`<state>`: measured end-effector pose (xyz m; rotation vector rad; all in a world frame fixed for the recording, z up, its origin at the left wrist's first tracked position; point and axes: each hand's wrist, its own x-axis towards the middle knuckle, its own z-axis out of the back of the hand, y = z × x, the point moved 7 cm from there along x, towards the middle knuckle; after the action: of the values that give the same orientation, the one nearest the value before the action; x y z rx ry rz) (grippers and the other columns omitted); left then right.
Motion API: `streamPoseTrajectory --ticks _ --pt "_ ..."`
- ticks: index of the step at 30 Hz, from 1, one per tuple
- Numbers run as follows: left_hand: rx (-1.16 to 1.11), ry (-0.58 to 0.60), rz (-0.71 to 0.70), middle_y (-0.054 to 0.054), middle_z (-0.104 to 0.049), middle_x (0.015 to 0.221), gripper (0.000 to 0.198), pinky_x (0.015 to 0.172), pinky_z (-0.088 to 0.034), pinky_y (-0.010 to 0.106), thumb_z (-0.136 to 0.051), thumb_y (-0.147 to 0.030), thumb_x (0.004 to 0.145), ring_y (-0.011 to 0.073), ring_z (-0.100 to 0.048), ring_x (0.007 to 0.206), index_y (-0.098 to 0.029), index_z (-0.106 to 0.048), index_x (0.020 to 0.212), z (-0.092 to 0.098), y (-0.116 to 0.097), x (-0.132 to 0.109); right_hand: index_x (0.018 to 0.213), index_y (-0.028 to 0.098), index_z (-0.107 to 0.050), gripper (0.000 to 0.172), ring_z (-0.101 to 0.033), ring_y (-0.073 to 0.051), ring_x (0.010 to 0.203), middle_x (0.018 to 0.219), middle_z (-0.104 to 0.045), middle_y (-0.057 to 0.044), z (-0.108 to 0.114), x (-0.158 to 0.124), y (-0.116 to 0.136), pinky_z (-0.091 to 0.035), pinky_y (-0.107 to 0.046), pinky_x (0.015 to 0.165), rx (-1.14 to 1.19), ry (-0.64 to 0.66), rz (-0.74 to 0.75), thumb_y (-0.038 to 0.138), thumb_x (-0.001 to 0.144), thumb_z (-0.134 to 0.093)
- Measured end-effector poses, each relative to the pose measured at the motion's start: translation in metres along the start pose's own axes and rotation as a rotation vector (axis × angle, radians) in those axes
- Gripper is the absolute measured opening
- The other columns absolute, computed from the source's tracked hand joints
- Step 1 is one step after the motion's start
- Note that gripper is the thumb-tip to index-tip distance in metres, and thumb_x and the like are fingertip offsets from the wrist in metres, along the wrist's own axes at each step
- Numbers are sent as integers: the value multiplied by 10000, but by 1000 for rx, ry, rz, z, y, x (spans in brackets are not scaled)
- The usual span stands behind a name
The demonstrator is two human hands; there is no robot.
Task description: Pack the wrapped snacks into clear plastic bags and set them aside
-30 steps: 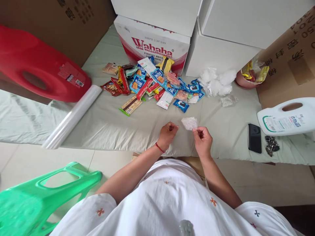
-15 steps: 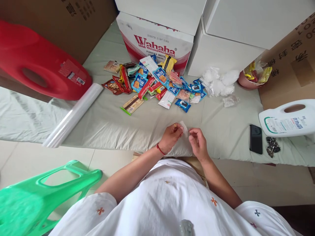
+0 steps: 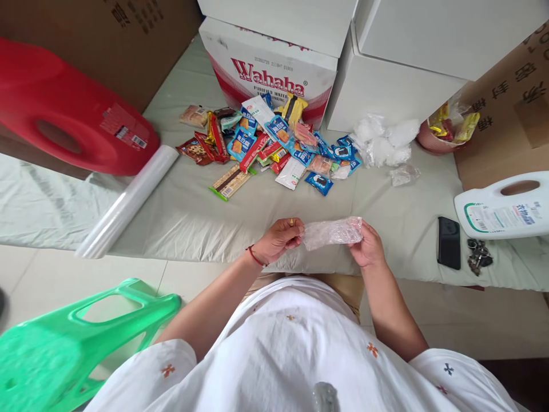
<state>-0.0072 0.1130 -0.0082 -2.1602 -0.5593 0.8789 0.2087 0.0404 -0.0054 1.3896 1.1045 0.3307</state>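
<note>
A crinkled clear plastic bag (image 3: 332, 232) is stretched out sideways between my two hands, above the front part of the cloth-covered surface. My left hand (image 3: 281, 239), with a ring and a red wrist cord, pinches the bag's left end. Around its right end the fingers of my right hand (image 3: 368, 243) are closed. Farther back lies a heap of wrapped snacks (image 3: 278, 133) in blue, red, yellow and white packets. Right of the heap are several crumpled clear plastic bags (image 3: 381, 140), with one small bag (image 3: 404, 175) lying apart in front of them.
On the left are a red jug (image 3: 81, 109), a roll of clear film (image 3: 128, 200) and a green stool (image 3: 86, 337). A Wahaba-printed box (image 3: 270, 68) stands behind. On the right are a pink bowl (image 3: 435, 140), white detergent bottle (image 3: 497, 212), black phone (image 3: 448, 243) and keys (image 3: 478, 256).
My hands have moved apart, left hand to the left and right hand to the right. The folded plastic is now spread into a long strip, and my right hand has taken hold of it.
</note>
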Motion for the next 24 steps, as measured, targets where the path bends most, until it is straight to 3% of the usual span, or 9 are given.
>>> streamPoseTrajectory --ticks 3,6,8,11,14,16,19,22,24 --pt "140 -125 -42 -34 -529 606 391 497 -243 232 -832 -498 679 78 -393 527 -185 -601 720 21 -3 2 715 214 -625 321 -379 -80 489 596 -474 57 1 -2 -1 -220 -198 364 64 40 -88 398 604 -865" --pt "351 -407 -279 -22 -570 710 290 576 -339 243 -789 -434 752 106 -447 617 -198 -624 786 37 -21 -8 705 219 -592 312 -386 -82 483 583 -463 59 -5 -6 2 -231 -205 363 48 88 -77 404 655 -839" --pt "490 -529 -464 -3 -591 788 232 639 -376 261 -751 -411 814 122 -466 671 -205 -643 808 30 -36 -22 712 221 -592 313 -405 -86 480 581 -491 55 -11 -9 3 -271 -211 376 23 120 -61 426 682 -827" --pt "605 -414 -550 -3 -529 711 342 648 -365 286 -658 -471 921 131 -431 646 -203 -611 713 -5 -44 -32 729 223 -612 328 -456 -96 498 602 -548 43 -22 -17 6 -364 -221 424 -38 150 18 478 736 -817" --pt "570 -174 -449 0 -524 674 460 631 -374 295 -565 -581 964 138 -449 639 -201 -570 706 -45 -36 -24 781 225 -673 315 -551 -120 589 687 -629 14 -35 -31 16 -488 -252 549 -169 178 188 517 825 -782" --pt "562 -154 -415 7 -583 740 419 650 -407 292 -627 -595 919 146 -502 683 -201 -579 784 -59 -31 -17 846 232 -722 295 -616 -147 696 790 -690 -13 -42 -41 22 -544 -282 664 -292 191 285 523 854 -771" --pt "506 -247 -378 -10 -562 718 390 647 -428 278 -687 -553 873 137 -516 683 -208 -544 757 -54 -24 -5 898 241 -737 281 -652 -168 780 898 -724 -34 -42 -48 25 -575 -312 752 -344 134 355 521 875 -755" --pt "234 -329 -277 -25 -521 707 408 599 -457 249 -693 -561 848 132 -549 686 -218 -504 734 -33 -11 0 853 242 -695 256 -661 -154 798 950 -718 -26 -29 -46 20 -595 -322 783 -166 32 338 490 873 -758" --pt "34 -357 -241 -25 -559 787 417 661 -526 253 -747 -555 798 135 -601 768 -221 -499 769 -20 -4 0 812 236 -671 263 -669 -141 830 979 -710 -18 -21 -45 8 -603 -321 826 -47 3 272 463 831 -801"
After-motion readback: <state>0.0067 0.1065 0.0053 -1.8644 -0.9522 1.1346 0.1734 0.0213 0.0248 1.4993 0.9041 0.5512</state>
